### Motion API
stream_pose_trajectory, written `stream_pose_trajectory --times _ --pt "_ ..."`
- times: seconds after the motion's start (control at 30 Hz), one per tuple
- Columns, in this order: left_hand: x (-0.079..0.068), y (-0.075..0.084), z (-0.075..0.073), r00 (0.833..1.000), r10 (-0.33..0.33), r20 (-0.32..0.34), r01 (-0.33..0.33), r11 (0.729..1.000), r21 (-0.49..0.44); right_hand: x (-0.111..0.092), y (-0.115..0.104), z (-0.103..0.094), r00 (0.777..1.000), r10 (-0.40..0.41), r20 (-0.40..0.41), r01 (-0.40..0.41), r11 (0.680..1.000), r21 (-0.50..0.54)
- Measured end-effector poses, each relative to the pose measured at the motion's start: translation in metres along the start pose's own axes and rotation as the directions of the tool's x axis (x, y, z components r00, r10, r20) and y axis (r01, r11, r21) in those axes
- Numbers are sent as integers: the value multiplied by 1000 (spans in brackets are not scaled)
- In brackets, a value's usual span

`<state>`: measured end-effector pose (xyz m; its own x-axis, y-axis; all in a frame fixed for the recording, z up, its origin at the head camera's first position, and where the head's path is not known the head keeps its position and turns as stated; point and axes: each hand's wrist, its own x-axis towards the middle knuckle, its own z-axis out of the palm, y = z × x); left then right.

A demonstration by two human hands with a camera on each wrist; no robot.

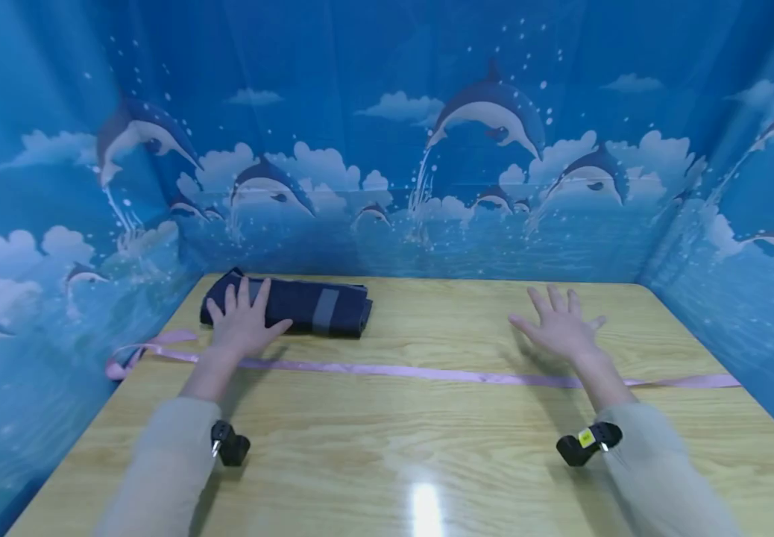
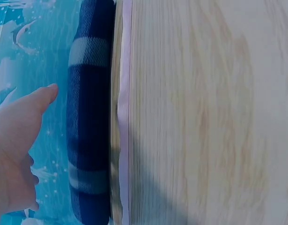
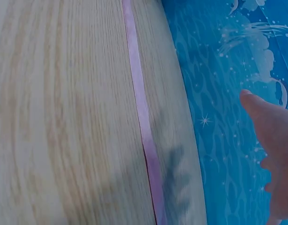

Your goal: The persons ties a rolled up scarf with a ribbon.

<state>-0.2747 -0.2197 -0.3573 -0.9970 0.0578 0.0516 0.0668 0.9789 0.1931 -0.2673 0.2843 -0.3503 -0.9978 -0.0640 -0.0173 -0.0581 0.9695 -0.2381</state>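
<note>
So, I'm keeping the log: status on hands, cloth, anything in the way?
Left hand, right hand: open, empty. Cloth bundled, back left. In front: ribbon, stretched across table.

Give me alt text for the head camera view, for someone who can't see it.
A person's left hand and right hand, fingers spread, extend over a wood-grain table, the left partly hiding a folded dark blue cloth. A lilac ribbon stretches across the table, with a blue dolphin-print curtain behind.
</note>
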Motion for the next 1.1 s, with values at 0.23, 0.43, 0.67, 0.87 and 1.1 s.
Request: stream_pose_trajectory --times 0.23,0.43,0.67,0.87,1.1 --pt "-1 -15 -4 1000 -7 5 7 1000 -3 4 -12 3 1000 -9 -25 9 1000 10" --pt "-2 -28 -4 999 -33 42 34 999 -4 9 -22 8 999 11 -32 -11 1000 9" --pt "-3 -36 -8 999 -40 15 39 999 31 18 -39 9 999 -5 -44 5 1000 0" --pt "-5 -41 -13 999 -53 13 52 998 20 24 -56 14 998 -8 -61 10 999 34" --pt "0 -49 -12 994 -95 -58 94 995 -18 28 -78 20 994 -39 -100 47 995 83"
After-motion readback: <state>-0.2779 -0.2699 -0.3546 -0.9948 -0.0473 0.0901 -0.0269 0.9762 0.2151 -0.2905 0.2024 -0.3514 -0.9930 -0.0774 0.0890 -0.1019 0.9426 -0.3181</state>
